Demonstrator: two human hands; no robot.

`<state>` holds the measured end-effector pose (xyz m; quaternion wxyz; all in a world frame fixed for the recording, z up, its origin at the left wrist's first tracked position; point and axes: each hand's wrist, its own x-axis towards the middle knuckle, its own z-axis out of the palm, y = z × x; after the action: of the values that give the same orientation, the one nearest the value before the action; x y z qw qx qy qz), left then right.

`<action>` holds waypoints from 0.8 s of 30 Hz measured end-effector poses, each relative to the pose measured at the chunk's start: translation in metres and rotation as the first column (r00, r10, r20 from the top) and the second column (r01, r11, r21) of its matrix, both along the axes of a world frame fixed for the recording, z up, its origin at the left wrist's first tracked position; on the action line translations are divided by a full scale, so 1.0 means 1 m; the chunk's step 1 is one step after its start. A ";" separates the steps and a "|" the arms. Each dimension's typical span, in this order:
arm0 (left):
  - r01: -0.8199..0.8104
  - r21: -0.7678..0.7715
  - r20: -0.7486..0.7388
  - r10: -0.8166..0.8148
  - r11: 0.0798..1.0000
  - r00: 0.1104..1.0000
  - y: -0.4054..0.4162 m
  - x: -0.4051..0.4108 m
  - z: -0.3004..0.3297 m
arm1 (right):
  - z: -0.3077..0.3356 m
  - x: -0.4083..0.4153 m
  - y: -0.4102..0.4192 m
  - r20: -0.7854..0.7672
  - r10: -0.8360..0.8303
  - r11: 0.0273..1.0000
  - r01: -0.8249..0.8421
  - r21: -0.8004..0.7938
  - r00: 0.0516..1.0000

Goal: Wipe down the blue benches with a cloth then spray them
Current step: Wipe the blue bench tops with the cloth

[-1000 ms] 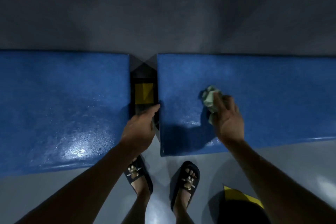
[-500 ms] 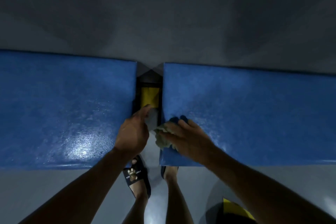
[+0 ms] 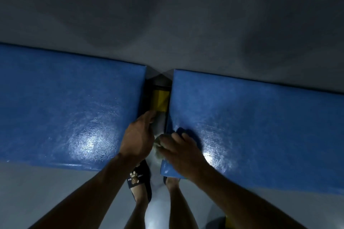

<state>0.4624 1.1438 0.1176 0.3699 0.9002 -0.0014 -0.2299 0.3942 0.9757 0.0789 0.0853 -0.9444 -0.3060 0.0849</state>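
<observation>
- Between the two benches, over the narrow gap, both hands meet; the bare forearms reach in from the lower edge.
- Leftmost lies the left blue bench (image 3: 70, 109), a flat padded slab with a pebbled, glossy skin that shows a bright wet-looking glare.
- The left hand (image 3: 136, 140) hangs over the gap at that bench's inner edge, back upward, fingers pointing ahead and held loosely together; whether they grip anything cannot be told.
- Down in the gap sits a yellow block (image 3: 160, 101) in a dark frame.
- The cloth (image 3: 158, 144), pale and crumpled, shows between the hands at the near left corner of the right blue bench (image 3: 260, 122).
- The right hand (image 3: 183, 151) curls its fingers round the cloth and lies on that corner.
- Below, a dark sandal (image 3: 139, 178) with a small bear print stands on the grey floor (image 3: 37, 191).
</observation>
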 end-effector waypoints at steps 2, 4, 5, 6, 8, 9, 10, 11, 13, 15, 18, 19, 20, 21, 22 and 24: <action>0.007 -0.001 0.004 -0.007 1.000 1.000 -0.002 0.000 -0.001 | -0.004 0.021 -0.026 0.036 0.040 0.999 -0.041 0.031 0.999; 0.017 0.012 0.015 -0.017 1.000 1.000 -0.004 0.003 -0.004 | -0.006 0.060 -0.058 0.078 -0.024 1.000 0.024 -0.001 0.997; 0.030 0.028 0.018 -0.031 0.999 0.999 -0.006 0.004 -0.007 | -0.004 0.078 -0.077 0.085 -0.106 0.993 0.110 -0.040 0.991; 0.036 0.040 0.014 -0.036 0.999 0.999 -0.008 0.006 -0.007 | -0.002 0.090 -0.095 0.090 -0.218 0.971 0.225 -0.081 0.972; 0.042 0.032 0.006 -0.042 0.999 0.999 -0.015 0.008 -0.009 | 0.001 0.092 -0.132 0.085 -0.479 0.868 0.486 -0.099 0.874; 0.049 0.015 0.000 -0.049 0.999 0.999 -0.018 0.009 -0.010 | 0.003 0.083 -0.150 0.064 -0.601 0.793 0.605 -0.076 0.796; 0.058 -0.003 -0.009 -0.058 0.998 0.998 -0.021 0.009 -0.010 | 0.005 0.071 -0.165 0.043 -0.694 0.717 0.695 -0.052 0.719; 0.074 -0.021 -0.016 -0.074 0.997 0.997 -0.023 0.010 -0.011 | 0.007 0.057 -0.175 0.039 -0.762 0.645 0.763 -0.041 0.647; 0.097 -0.041 -0.034 -0.099 0.994 0.995 -0.028 0.012 -0.013 | 0.007 0.037 -0.177 0.029 -0.867 0.497 0.867 -0.030 0.498; 0.096 -0.055 -0.041 -0.098 0.994 0.994 -0.032 0.013 -0.015 | -0.001 0.040 -0.150 -0.021 -0.956 0.291 0.957 0.017 0.291; 0.097 -0.041 -0.044 -0.098 0.994 0.994 -0.033 0.014 -0.013 | -0.006 0.071 -0.073 -0.068 -0.985 0.150 0.981 0.121 0.159; 0.108 -0.039 -0.039 -0.110 0.993 0.993 -0.032 0.015 -0.013 | -0.004 0.081 -0.045 -0.094 -0.969 0.215 0.968 0.132 0.228; 0.119 -0.035 -0.033 -0.120 0.992 0.992 -0.032 0.016 -0.012 | -0.001 0.089 -0.020 -0.116 -0.934 0.328 0.939 0.108 0.339; 0.125 -0.025 -0.024 -0.126 0.992 0.992 -0.033 0.016 -0.012 | 0.002 0.093 -0.002 -0.104 -0.865 0.486 0.871 0.074 0.492; 0.128 -0.009 -0.021 -0.128 0.992 0.992 -0.034 0.017 -0.011 | 0.005 0.094 0.008 -0.085 -0.750 0.655 0.754 0.046 0.656; 0.132 0.017 -0.045 -0.131 0.991 0.990 -0.036 0.018 -0.009 | 0.007 0.097 -0.009 -0.054 -0.458 0.887 0.460 0.035 0.887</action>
<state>0.4804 1.1075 0.1083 0.3446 0.8966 -0.0504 -0.2734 0.4910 0.9667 0.0861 0.1319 -0.9856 -0.0740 0.0762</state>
